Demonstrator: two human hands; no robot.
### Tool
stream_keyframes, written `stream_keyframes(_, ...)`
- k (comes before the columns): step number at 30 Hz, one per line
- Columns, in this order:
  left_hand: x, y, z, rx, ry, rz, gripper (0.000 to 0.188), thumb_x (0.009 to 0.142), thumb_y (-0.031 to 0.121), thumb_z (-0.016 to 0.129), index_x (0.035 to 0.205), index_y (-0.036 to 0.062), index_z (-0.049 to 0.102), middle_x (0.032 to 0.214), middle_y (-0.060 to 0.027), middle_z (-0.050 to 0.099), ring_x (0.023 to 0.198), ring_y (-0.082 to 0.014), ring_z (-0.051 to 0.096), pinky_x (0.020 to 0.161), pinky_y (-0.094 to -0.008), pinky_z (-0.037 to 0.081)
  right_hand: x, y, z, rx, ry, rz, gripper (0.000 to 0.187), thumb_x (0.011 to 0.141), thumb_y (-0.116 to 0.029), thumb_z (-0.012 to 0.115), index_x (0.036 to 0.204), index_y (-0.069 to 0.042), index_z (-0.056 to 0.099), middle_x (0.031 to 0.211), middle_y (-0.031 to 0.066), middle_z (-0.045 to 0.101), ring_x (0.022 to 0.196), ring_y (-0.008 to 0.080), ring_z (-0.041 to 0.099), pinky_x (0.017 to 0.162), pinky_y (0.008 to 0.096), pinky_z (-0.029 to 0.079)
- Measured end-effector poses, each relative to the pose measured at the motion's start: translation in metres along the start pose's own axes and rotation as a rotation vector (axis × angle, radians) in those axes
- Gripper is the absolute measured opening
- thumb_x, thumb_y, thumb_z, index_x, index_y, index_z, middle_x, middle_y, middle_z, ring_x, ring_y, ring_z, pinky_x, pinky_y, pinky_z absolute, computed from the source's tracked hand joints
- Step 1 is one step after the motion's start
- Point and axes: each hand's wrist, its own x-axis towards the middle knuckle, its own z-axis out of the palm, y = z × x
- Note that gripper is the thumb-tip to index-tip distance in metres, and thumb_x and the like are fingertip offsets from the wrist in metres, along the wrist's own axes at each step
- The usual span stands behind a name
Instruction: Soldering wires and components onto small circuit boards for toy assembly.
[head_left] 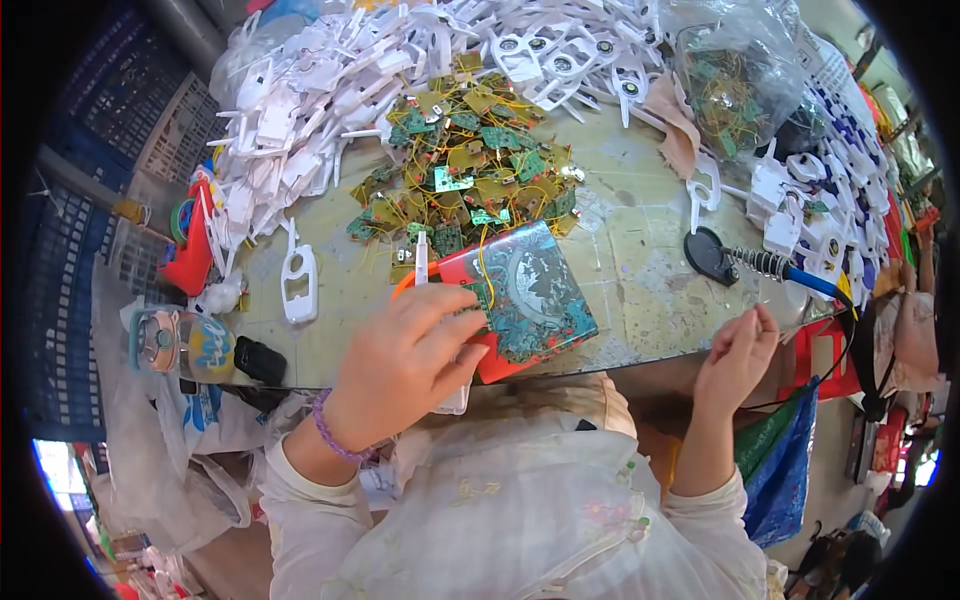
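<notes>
My left hand, with a purple beaded bracelet at its wrist, is closed over a white plastic housing. One narrow end of the housing sticks out beyond the fingers, and its middle is hidden. A small green circuit board with a yellow wire shows at the fingertips. Beneath lies a box with a dark patterned, scuffed top and red sides. My right hand is off the table's front edge, its fingers bent and drawn together; whatever they hold, if anything, is too small to see. Close by it, a blue-handled soldering iron rests in a spring holder.
Circuit boards with yellow wires are heaped mid-table. White plastic housings pile up behind and along both sides. A single white housing lies left, near a jar and a black object. A bag of boards stands back right.
</notes>
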Motion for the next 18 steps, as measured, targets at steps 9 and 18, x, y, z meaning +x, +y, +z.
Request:
stream_keyframes(9, -0.005, -0.006, -0.01, -0.131, -0.095, -0.22, 0.049, 0.073, 0.018, 0.073, 0.117, 0.0041, 0.055, 0.114, -0.0103, 0.059, 0.102, -0.0305, 0.056, 0.086, -0.0392, 0.046, 0.0, -0.029, 0.135, -0.49, -1.121, -0.691, 0.029, 0.076, 0.007, 0.058, 0.102, -0.006, 0.064, 0.104, 0.0126, 0.062, 0.099, 0.0311, 0.056, 0.085, 0.0371, 0.048)
stream_keyframes(18, -0.009, -0.007, -0.001, -0.199, -0.028, -0.246, 0.052, 0.072, 0.021, 0.076, 0.118, 0.0048, 0.057, 0.116, -0.0137, 0.06, 0.104, -0.0337, 0.057, 0.088, -0.0405, 0.046, 0.028, 0.01, 0.197, -0.461, -1.673, -0.213, 0.014, 0.081, -0.008, 0.064, 0.093, -0.005, 0.07, 0.086, 0.0104, 0.064, 0.083, 0.0249, 0.062, 0.076, 0.0361, 0.048)
